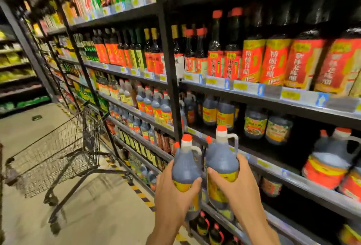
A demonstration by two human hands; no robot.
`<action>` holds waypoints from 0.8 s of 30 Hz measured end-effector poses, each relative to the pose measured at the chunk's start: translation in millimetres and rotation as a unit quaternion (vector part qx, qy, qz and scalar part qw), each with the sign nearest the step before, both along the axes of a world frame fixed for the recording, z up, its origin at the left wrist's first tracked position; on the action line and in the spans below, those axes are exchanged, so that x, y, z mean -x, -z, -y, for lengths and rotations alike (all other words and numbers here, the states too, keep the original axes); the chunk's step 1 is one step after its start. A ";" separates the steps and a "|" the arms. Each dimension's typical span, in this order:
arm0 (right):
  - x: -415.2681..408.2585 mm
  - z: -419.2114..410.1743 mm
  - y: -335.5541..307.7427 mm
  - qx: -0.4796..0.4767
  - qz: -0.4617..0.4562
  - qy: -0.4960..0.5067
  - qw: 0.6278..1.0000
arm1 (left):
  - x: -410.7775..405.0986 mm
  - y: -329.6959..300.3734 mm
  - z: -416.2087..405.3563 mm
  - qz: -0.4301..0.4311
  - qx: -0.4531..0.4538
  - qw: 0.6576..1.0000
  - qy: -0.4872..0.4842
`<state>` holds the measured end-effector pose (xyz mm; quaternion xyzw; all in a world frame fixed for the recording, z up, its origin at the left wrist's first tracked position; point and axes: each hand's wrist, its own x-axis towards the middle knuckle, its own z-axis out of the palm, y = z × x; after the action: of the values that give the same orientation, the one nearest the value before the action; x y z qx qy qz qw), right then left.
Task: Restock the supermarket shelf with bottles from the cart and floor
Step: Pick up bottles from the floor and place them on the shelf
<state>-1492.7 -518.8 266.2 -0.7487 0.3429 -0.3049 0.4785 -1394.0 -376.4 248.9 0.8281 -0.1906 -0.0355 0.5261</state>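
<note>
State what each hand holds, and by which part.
Left hand grips a dark bottle round its lower body; right hand grips another dark bottle likewise. Neither uses the handle.

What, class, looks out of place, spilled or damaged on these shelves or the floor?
Nothing stands out. The left hand and right hand each grip an upright, capped jug, left jug and right jug. Shelf bottles stand upright, the cart is upright, and no spill shows on the floor.

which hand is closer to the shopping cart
Left. The left hand, gripping a dark bottle, is on the side of the shopping cart. The right hand, holding another bottle, sits farther right, toward the shelf.
</note>
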 end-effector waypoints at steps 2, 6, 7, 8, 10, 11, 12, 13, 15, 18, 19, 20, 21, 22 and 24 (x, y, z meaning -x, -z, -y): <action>-28.4 21.2 1.0 -0.010 0.002 0.004 1.000 | -33.8 -0.2 23.7 -0.022 0.002 1.000 0.007; -64.0 52.4 1.4 -0.011 -0.037 0.013 0.999 | -83.9 4.7 64.2 -0.066 0.009 0.997 0.028; -71.7 59.9 0.9 -0.014 -0.050 0.019 0.998 | -96.8 4.6 75.0 -0.076 0.009 0.997 0.033; -79.6 67.6 2.1 -0.020 -0.058 0.024 0.998 | -109.6 4.2 86.3 -0.080 0.010 0.996 0.040; -94.2 80.8 4.8 -0.035 -0.064 0.037 0.997 | -135.0 2.9 109.7 -0.087 0.018 0.993 0.073; -101.3 86.9 6.7 -0.038 -0.063 0.048 0.996 | -148.3 3.5 122.0 -0.086 0.019 0.992 0.092; -107.4 91.8 8.4 -0.038 -0.061 0.061 0.996 | -159.6 2.1 133.3 -0.083 0.012 0.991 0.108; -112.7 95.3 8.8 -0.041 -0.060 0.076 0.994 | -170.8 0.0 143.6 -0.079 0.013 0.989 0.124; -123.4 100.5 4.6 -0.057 -0.060 0.106 0.991 | -194.5 -5.3 163.6 -0.081 0.019 0.984 0.158; -140.2 106.3 -5.0 -0.093 -0.057 0.142 0.984 | -226.3 -14.6 190.3 -0.106 0.041 0.972 0.205; -145.7 108.1 -7.8 -0.099 -0.055 0.154 0.982 | -236.5 -15.8 198.9 -0.113 0.048 0.968 0.220; -150.7 109.4 -8.8 -0.101 -0.055 0.168 0.979 | -246.2 -15.5 206.3 -0.113 0.049 0.966 0.229; -155.6 109.6 -9.8 -0.102 -0.055 0.182 0.977 | -255.9 -12.9 214.2 -0.109 0.043 0.965 0.234; -160.7 109.4 -10.8 -0.103 -0.050 0.196 0.974 | -264.3 -11.7 221.8 -0.110 0.034 0.965 0.234; -168.9 108.2 -10.9 -0.103 -0.039 0.223 0.969 | -277.5 -11.3 233.3 -0.116 0.033 0.965 0.231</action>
<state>-1323.8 -626.9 277.2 -0.6112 0.5489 -0.3378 0.4594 -1116.4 -609.6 260.2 0.7340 -0.3154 -0.2460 0.5489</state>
